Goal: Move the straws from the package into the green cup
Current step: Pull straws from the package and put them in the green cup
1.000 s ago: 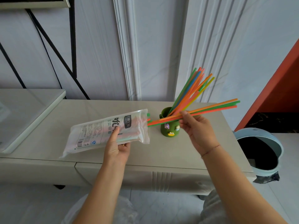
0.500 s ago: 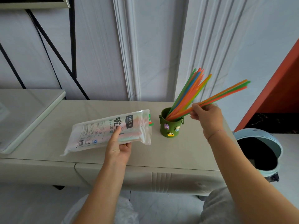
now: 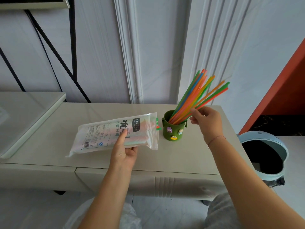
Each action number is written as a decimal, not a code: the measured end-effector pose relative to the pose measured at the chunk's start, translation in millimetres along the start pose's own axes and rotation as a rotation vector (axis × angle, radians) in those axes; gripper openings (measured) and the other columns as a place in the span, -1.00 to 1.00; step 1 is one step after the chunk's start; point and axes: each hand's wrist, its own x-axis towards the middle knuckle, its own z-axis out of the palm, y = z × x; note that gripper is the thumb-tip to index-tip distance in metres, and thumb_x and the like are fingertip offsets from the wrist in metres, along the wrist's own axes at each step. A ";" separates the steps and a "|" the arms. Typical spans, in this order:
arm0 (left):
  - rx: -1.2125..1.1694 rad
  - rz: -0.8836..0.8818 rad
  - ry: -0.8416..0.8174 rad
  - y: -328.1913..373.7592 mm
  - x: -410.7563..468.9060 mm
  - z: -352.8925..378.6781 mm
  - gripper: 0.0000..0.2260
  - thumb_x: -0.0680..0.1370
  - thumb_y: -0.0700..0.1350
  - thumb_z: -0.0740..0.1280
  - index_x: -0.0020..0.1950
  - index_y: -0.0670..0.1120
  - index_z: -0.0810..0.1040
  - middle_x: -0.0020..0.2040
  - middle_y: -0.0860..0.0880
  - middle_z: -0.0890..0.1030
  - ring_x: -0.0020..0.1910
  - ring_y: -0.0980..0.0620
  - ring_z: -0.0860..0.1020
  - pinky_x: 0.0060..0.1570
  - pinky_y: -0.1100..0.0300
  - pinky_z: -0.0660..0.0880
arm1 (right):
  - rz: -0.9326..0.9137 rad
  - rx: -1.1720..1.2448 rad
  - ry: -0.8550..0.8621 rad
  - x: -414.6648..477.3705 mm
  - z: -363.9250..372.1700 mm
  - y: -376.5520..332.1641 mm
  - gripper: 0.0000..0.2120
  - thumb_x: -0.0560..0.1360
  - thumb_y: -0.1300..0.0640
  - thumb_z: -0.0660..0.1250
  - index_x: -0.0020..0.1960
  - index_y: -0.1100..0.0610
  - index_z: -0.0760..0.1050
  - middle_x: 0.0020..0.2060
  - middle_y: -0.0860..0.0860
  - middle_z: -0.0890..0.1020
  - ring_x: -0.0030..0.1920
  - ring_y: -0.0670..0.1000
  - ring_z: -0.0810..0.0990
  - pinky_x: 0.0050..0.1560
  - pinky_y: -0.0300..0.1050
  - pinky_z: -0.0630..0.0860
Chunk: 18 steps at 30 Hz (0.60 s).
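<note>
Green cup upright toward the back right corner of the pale worktop, a little in from the back edge and well in from the right edge, small cartoon stickers on its front wall. Inside it a fan of straws in green, blue, orange, pink and yellow, leaning right and back toward the wall panelling. Right hand just right of the cup and above its rim, fingers and thumb curled in a pinch on three straws, orange, green and red, lower ends inside the cup mouth, upper ends lying lower and further right than the rest of the fan. Thin bracelet on that wrist. Clear plastic package with a printed label left of the cup, open mouth turned toward the cup and just beside it, a few straw tips poking out. Left hand gripping its near edge, thumb pressed on top, fingers tucked beneath. Contact of its far left end with the worktop not clear. Bare worktop between package and front edge, and leftward as far as a raised white slab. Beyond the right edge, down on the floor, a pale blue bin, dark inside. Black metal frame against the wall at back left.
</note>
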 end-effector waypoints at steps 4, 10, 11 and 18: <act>-0.009 -0.002 0.005 -2.0 -2.6 2.2 -0.62 0.46 -0.28 0.42 0.23 -0.06 0.49 -0.24 -0.01 0.71 -0.26 0.04 0.69 -0.40 0.16 0.59 | 0.015 -0.036 -0.044 0.3 7.8 2.1 -0.87 0.50 0.20 0.35 -0.18 0.26 0.55 -0.39 0.09 0.60 -0.38 0.02 0.58 -0.18 -0.16 0.58; -0.015 0.009 0.014 0.9 -5.0 2.5 -0.57 0.44 -0.28 0.44 0.28 -0.05 0.48 -0.20 -0.01 0.71 -0.22 0.03 0.69 -0.39 0.17 0.58 | 0.044 -0.088 -0.072 -2.6 9.1 8.9 -0.82 0.49 0.13 0.38 -0.11 0.27 0.57 -0.36 0.11 0.63 -0.36 0.03 0.60 -0.13 -0.09 0.61; -0.013 0.009 0.011 1.1 -5.1 1.8 -0.57 0.44 -0.28 0.44 0.27 -0.05 0.48 -0.21 -0.01 0.71 -0.21 0.04 0.69 -0.38 0.17 0.58 | 0.054 -0.094 -0.074 -5.1 7.7 8.6 -0.81 0.48 0.10 0.39 -0.10 0.25 0.57 -0.34 0.10 0.64 -0.35 0.02 0.60 -0.15 -0.10 0.61; 0.050 0.043 -0.081 -3.5 -7.2 0.8 -0.70 0.47 -0.28 0.40 0.13 -0.01 0.51 -0.07 0.00 0.70 -0.07 0.04 0.68 -0.11 0.09 0.63 | 0.317 0.147 -0.245 -48.6 11.0 8.0 -0.79 0.55 0.11 0.28 -0.06 0.28 0.53 -0.32 0.11 0.56 -0.37 0.01 0.54 -0.39 -0.23 0.54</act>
